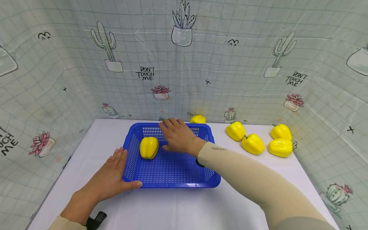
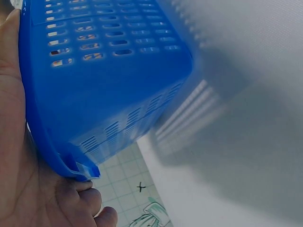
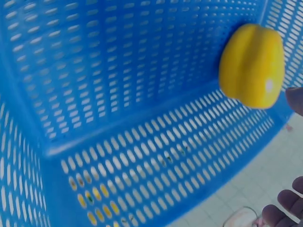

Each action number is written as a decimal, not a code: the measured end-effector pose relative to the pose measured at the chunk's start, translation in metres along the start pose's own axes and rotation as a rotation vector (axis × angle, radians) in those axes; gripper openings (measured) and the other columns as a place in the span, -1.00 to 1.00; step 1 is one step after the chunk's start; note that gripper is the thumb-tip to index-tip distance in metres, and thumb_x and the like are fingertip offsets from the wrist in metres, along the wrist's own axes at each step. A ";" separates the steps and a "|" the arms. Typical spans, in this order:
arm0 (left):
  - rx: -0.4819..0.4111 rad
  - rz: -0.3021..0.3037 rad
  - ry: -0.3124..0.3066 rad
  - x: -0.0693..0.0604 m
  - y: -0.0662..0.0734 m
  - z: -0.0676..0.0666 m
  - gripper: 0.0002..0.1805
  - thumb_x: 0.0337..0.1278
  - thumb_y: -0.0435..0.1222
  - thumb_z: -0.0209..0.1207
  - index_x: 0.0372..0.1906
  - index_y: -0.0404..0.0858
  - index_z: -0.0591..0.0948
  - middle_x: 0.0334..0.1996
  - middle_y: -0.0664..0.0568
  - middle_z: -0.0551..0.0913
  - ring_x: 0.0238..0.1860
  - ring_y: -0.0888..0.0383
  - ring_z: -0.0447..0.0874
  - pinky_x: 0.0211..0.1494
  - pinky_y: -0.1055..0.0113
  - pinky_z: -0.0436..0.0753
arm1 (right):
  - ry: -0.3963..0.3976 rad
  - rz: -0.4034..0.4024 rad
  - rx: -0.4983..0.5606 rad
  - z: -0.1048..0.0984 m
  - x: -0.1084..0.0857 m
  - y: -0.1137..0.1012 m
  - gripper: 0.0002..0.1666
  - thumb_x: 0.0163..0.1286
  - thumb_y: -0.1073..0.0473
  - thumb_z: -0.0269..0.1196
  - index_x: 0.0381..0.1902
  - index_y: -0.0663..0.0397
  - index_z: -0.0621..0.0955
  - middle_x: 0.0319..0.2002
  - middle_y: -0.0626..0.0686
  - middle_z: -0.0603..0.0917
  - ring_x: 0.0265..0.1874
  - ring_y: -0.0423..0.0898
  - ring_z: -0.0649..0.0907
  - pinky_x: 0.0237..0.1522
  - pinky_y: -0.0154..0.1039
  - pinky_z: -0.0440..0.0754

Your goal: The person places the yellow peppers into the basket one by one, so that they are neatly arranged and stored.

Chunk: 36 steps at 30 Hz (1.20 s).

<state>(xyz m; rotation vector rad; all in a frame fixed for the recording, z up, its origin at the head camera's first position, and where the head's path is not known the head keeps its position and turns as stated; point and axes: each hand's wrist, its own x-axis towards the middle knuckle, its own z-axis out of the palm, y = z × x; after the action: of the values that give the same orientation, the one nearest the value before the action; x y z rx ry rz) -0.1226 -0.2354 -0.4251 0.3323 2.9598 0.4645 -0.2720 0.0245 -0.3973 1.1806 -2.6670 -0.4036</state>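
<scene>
A yellow bell pepper [image 1: 149, 148] lies in the left part of a blue plastic basket [image 1: 172, 185]. My left hand [image 1: 107, 179] rests against the basket's left side, fingers straight along the rim and thumb at the front edge. Above the back rim, my right hand [image 1: 179, 135] reaches across the basket with fingers extended and holds nothing. In the right wrist view, its thumb [image 3: 296, 100] is near the pepper [image 3: 253, 66], apart from it. The left wrist view has the left palm [image 2: 42, 189] against the basket rim [image 2: 35, 123].
Behind the basket sits another yellow bell pepper [image 1: 197, 119], partly hidden. Several more lie to the right on the white table [image 1: 187, 210], including one pepper [image 1: 253, 144] beside another and a pepper [image 1: 280, 147] near the right edge. A patterned cloth [image 1: 184, 64] surrounds the table.
</scene>
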 end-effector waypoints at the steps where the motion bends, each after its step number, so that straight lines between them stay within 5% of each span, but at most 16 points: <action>1: -0.004 0.000 0.000 0.000 0.000 0.000 0.53 -0.04 0.55 0.26 0.61 -0.60 0.02 0.63 -0.55 -0.03 0.64 -0.48 -0.05 0.63 -0.37 0.10 | 0.004 -0.001 -0.002 -0.003 -0.002 0.002 0.08 0.40 -0.46 0.28 0.59 0.09 0.28 0.48 0.13 0.42 0.42 0.10 0.47 0.45 0.03 0.52; 9: -0.016 -0.004 0.002 0.000 -0.001 0.000 0.54 -0.06 0.52 0.30 0.63 -0.59 -0.01 0.63 -0.55 -0.06 0.64 -0.48 -0.07 0.62 -0.40 0.07 | 0.100 0.007 0.013 -0.019 -0.030 0.025 0.01 0.42 -0.34 0.33 0.55 0.18 0.34 0.46 0.17 0.47 0.43 0.14 0.48 0.49 0.05 0.48; 18: -0.016 -0.001 -0.007 0.000 0.000 -0.002 0.55 -0.06 0.54 0.28 0.62 -0.59 -0.02 0.64 -0.55 -0.07 0.64 -0.48 -0.09 0.63 -0.40 0.07 | 0.200 0.003 0.038 -0.008 -0.080 0.061 -0.03 0.38 -0.20 0.41 0.50 0.30 0.38 0.42 0.27 0.50 0.41 0.22 0.49 0.53 0.09 0.44; 29: -0.027 -0.001 -0.006 -0.001 0.000 -0.001 0.55 -0.04 0.54 0.27 0.63 -0.59 -0.03 0.64 -0.55 -0.07 0.64 -0.48 -0.08 0.61 -0.41 0.07 | 0.181 0.117 -0.039 0.013 -0.150 0.114 0.03 0.33 -0.24 0.46 0.50 0.28 0.38 0.39 0.31 0.51 0.37 0.28 0.50 0.47 0.20 0.48; 36: -0.051 -0.014 -0.024 0.001 0.002 -0.002 0.54 -0.04 0.51 0.30 0.63 -0.58 -0.04 0.65 -0.52 -0.09 0.65 -0.47 -0.10 0.63 -0.40 0.04 | 0.097 0.190 -0.021 0.041 -0.209 0.156 0.05 0.27 -0.15 0.53 0.48 0.31 0.36 0.37 0.33 0.49 0.35 0.31 0.49 0.46 0.26 0.46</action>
<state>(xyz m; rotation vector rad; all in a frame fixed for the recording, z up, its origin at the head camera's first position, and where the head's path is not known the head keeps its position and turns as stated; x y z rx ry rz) -0.1232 -0.2345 -0.4228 0.3099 2.9189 0.5296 -0.2534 0.2873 -0.4002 0.9057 -2.6532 -0.3336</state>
